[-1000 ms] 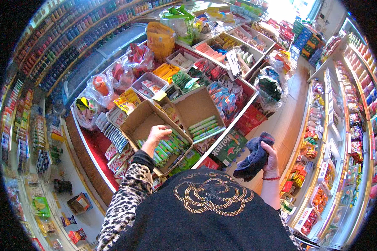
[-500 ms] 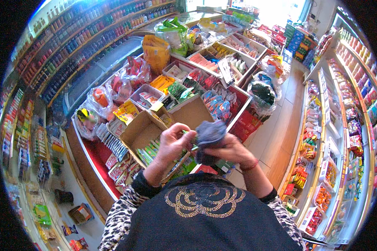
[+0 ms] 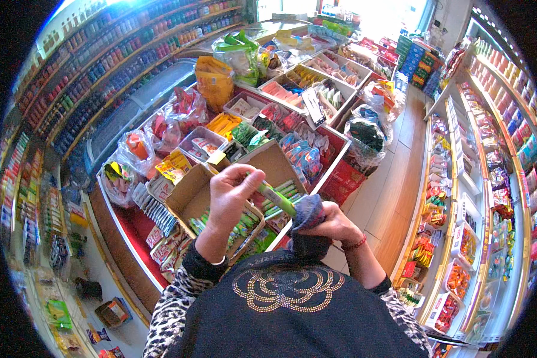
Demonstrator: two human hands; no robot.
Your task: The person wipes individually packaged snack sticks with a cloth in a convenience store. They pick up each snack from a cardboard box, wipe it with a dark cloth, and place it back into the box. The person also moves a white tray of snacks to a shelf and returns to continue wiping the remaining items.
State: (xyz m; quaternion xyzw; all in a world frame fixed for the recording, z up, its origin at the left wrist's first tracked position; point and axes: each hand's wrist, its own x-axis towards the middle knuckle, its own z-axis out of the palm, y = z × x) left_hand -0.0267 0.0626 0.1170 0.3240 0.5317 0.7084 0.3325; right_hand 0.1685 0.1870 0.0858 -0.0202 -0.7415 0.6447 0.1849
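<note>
My left hand is closed in a pinch on one end of a slim green stick-shaped packet. A dark grey-blue cloth wraps the packet's other end. My right hand is closed around that cloth, part of which hangs down below the fingers. Beneath my hands stands an open cardboard box with its flaps raised. Several similar green packets lie inside it, partly hidden by my left hand and wrist.
The box rests on a red-edged display stand crowded with snack packets, trays and plastic bags. A yellow bag stands farther back. Stocked shelves line the right side, past a wooden floor strip. Bottle shelves rise at the left.
My left hand has moved up and left from the cloth. More of the green packet now shows between my hands. My right hand, with the cloth, has shifted slightly right and down.
</note>
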